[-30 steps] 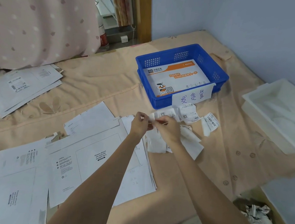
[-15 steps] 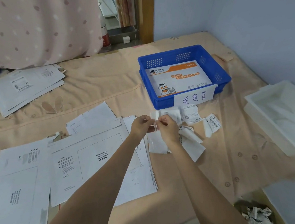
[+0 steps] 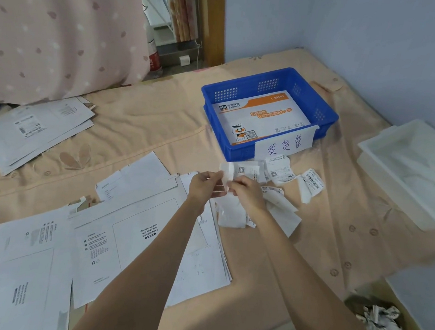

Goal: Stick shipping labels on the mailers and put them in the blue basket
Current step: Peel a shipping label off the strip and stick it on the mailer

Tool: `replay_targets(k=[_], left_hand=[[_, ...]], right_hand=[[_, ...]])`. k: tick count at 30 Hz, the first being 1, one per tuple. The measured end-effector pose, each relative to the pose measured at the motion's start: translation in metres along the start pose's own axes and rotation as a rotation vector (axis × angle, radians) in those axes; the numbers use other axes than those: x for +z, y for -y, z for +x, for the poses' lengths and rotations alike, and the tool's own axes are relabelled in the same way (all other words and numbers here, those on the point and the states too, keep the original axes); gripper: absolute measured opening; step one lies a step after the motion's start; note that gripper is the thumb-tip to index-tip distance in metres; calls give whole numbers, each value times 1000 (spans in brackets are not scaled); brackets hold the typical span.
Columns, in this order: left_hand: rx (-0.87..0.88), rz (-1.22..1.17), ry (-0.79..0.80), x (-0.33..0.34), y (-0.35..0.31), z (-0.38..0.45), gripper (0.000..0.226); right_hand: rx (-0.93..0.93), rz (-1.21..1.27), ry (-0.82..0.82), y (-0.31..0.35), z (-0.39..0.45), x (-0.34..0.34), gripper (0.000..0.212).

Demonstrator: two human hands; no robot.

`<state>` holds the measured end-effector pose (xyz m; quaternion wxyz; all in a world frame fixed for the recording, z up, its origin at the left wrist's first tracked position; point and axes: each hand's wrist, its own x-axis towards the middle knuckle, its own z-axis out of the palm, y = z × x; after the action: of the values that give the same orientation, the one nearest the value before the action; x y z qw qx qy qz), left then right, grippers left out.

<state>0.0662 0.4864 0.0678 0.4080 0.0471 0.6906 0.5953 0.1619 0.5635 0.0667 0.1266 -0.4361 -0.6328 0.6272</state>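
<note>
A bed (image 3: 141,121) under a peach quilt fills a blue-walled room, with a stack of mailers (image 3: 35,130) far left by a pink pillow and more white mailers (image 3: 136,236) fanned out at near left. At centre, the left hand (image 3: 205,186) and right hand (image 3: 248,194) meet above the mailers' right edge, each hand's fingers pinching one small white shipping label (image 3: 227,173) that stands roughly upright between them, seemingly being peeled. The mailer to receive it lies just below and left, nearer the left hand; loose labels (image 3: 279,170) and the blue basket (image 3: 323,113), already holding one mailer, sit beyond and right.
</note>
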Motion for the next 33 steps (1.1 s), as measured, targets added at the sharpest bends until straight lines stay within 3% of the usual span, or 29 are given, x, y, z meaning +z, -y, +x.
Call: replay_targets(k=[3, 10, 14, 16, 19, 23, 26, 28, 31, 33], left_hand=[[9, 24, 58, -1, -1, -2, 29], [64, 133, 157, -6, 0, -3, 12], [11, 43, 178, -9, -3, -2, 15], [9, 50, 183, -10, -4, -3, 14], [28, 88, 178, -5, -7, -6, 17], [46, 146, 179, -1, -9, -9, 17], [49, 131, 204, 2, -9, -12, 19], [45, 117, 200, 7, -11, -15, 20], [9, 85, 88, 14, -16, -19, 13], [20, 160, -43, 20, -17, -16, 26]], right_hand=[[-51, 8, -17, 1, -3, 0, 8], [34, 102, 49, 0, 0, 2, 17], [208, 503, 44, 4, 5, -3, 23], [280, 582, 25, 6, 5, -5, 22], [260, 463, -23, 10, 4, -3, 26], [250, 362, -75, 12, 10, 4, 49], [141, 61, -186, 12, 13, 12, 49], [51, -102, -285, 13, 12, 14, 37], [-41, -285, -367, 16, 9, 17, 31], [-105, -301, -388, 15, 9, 19, 33]])
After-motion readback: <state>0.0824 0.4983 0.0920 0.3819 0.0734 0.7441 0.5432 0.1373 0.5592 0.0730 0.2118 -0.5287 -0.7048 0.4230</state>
